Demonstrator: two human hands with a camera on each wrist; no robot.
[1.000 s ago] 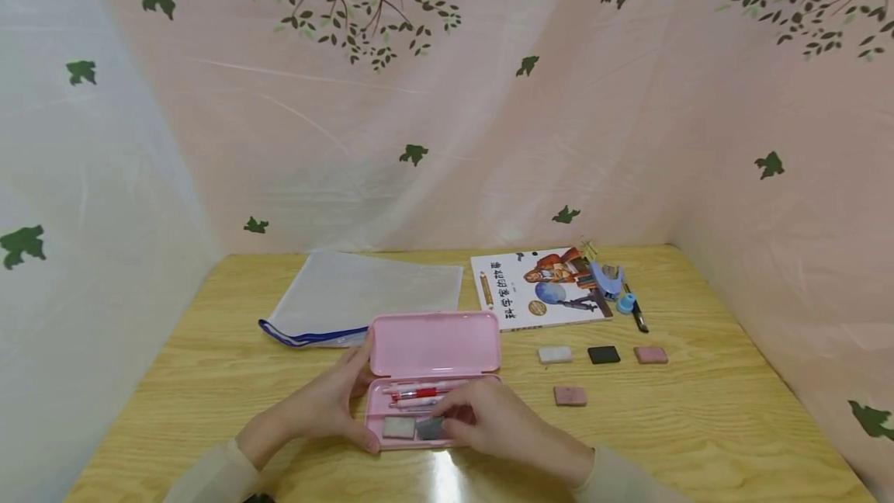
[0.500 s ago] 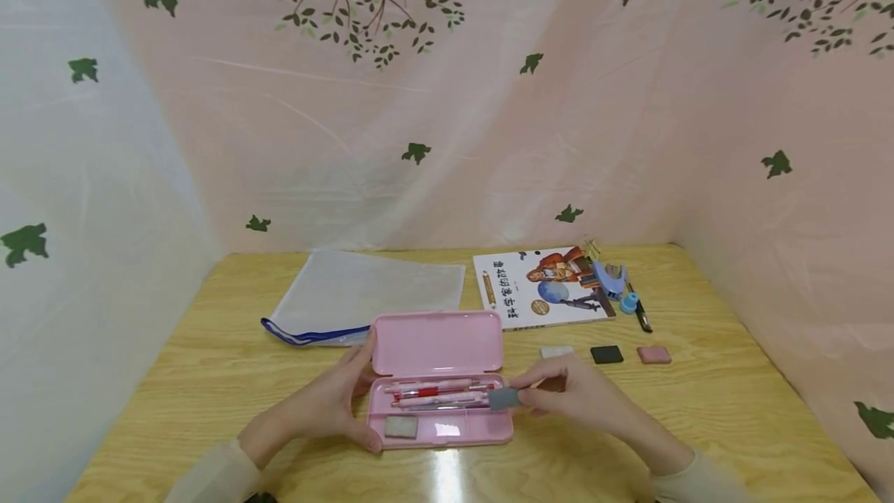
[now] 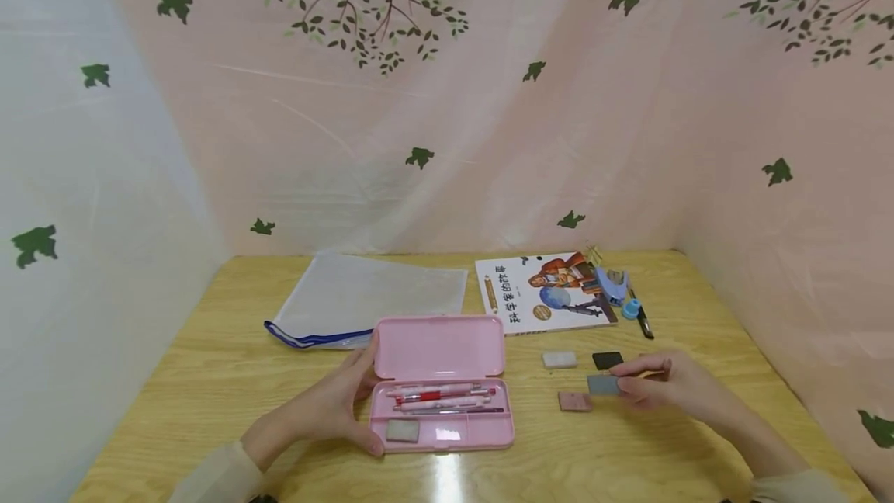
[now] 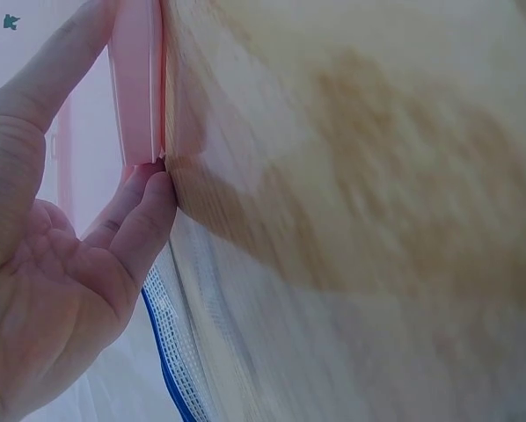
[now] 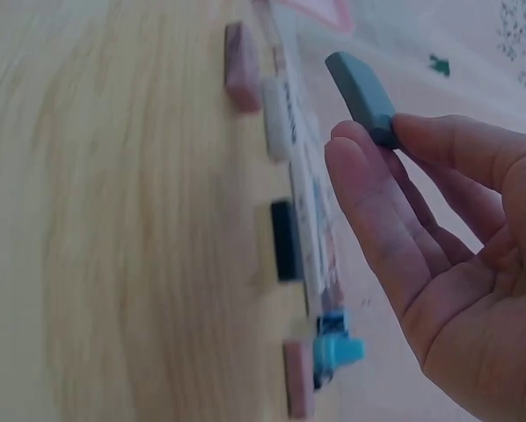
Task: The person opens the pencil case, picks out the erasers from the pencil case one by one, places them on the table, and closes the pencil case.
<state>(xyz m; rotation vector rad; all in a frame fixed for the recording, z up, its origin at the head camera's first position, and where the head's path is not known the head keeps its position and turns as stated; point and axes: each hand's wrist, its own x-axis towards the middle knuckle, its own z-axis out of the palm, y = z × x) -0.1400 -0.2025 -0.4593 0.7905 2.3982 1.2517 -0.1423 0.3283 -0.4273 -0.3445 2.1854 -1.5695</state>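
Note:
My right hand [image 3: 680, 390] pinches a grey eraser [image 5: 360, 97] between thumb and fingertips, above the table right of the pencil case. My left hand [image 3: 338, 402] grips the left end of the open pink pencil case [image 3: 440, 348], thumb at the front corner, fingers by the lid. Inside the case lie several pens [image 3: 440, 396] in the back section and a pale grey eraser [image 3: 402, 431] at front left. Nearby on the table are a white eraser [image 3: 559, 360], a black eraser [image 3: 606, 360] and a dusty-pink eraser [image 3: 575, 401]. Another pink eraser [image 5: 299, 378] is covered by my right hand in the head view.
A mesh zip bag [image 3: 377, 286] with blue edging lies behind the case. To its right is a picture-covered book [image 3: 538, 293], with a blue hole punch [image 3: 612, 286], a small blue cap-like piece [image 3: 632, 309] and a dark pen or knife [image 3: 645, 324] by its right edge.
The right hand took the grey eraser out of the case's front section and carried it right, over the table by the other erasers. The left hand stayed on the case.

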